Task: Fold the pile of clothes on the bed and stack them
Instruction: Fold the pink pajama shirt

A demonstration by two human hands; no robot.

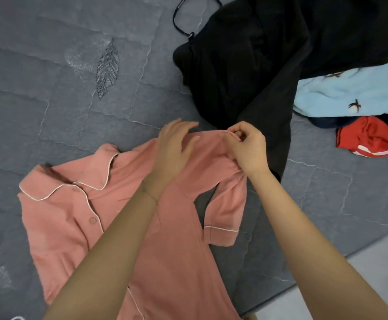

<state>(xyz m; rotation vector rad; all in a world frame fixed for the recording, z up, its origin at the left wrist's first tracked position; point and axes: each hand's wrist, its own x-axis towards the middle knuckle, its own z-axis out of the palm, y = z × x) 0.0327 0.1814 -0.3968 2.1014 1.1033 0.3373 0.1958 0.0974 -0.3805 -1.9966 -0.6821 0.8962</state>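
A pink button-up shirt [73, 218] with white piping lies spread on the grey quilted bed [50, 77], collar toward the left. My left hand [176, 146] rests flat on the shirt's upper shoulder area with its fingers straight. My right hand [246, 146] pinches the fabric at the shirt's far shoulder edge, beside the sleeve that hangs down to a piped cuff [221, 232]. To the right lie the other clothes: a black garment [246, 65], a light blue one [349, 93] and a red one [370, 137].
A dark looped cord or strap [183, 21] lies at the top next to the black garment. The bed's edge runs along the lower right, with pale floor [361, 262] beyond it.
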